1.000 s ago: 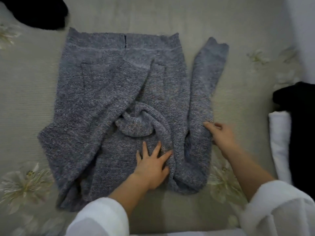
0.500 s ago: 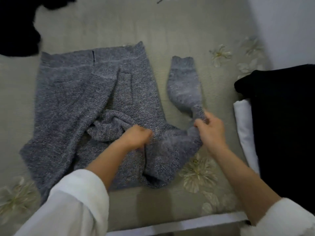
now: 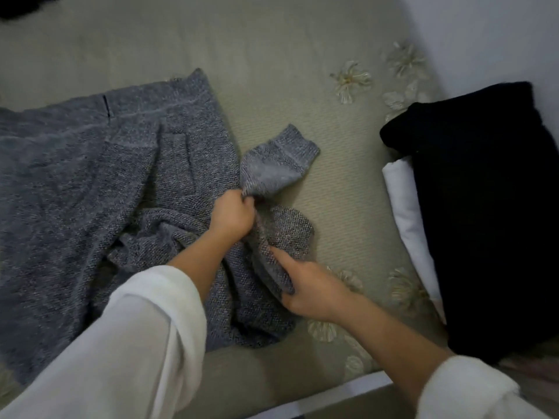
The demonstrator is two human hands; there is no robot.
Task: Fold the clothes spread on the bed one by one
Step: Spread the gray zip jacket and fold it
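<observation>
- Works on the grey sweater [image 3: 90, 182], spread on the bed [image 3: 272, 40] well to the left of the black pile [image 3: 484, 213]. Mostly flat, but rucked into a ridge near the middle.
- Handles the sleeve [image 3: 272, 173] on the side facing the black pile, raised and doubled over, with the cuff [image 3: 298, 146] turned towards that pile yet well short of it.
- Grips with the left hand [image 3: 233, 216], fingers curled tight round a bunch of knit just below the cuff end.
- Pinches lower down the same sleeve with the right hand [image 3: 308, 293], slightly closer to the black pile. Forefinger laid straight along the fabric, the other fingers tucked under the knit, so impossible to tell how they lie.
- Probably means to carry the sleeve across onto the body, away from the black pile.
- Could sag between the two grips, being loose and heavy, and so land twisted rather than flat.
- Could keep a lump where the left hand bunches it, since gathered, not held by an edge.
- Could trap the rumpled ridge underneath if laid over before smoothing, leaving a thick, uneven fold.
- Could drag the whole body sideways and skew its edge if pulled hard away from the black pile.
- Little danger to the white cloth [image 3: 405, 213] lying against the black pile: well apart from both hands.
</observation>
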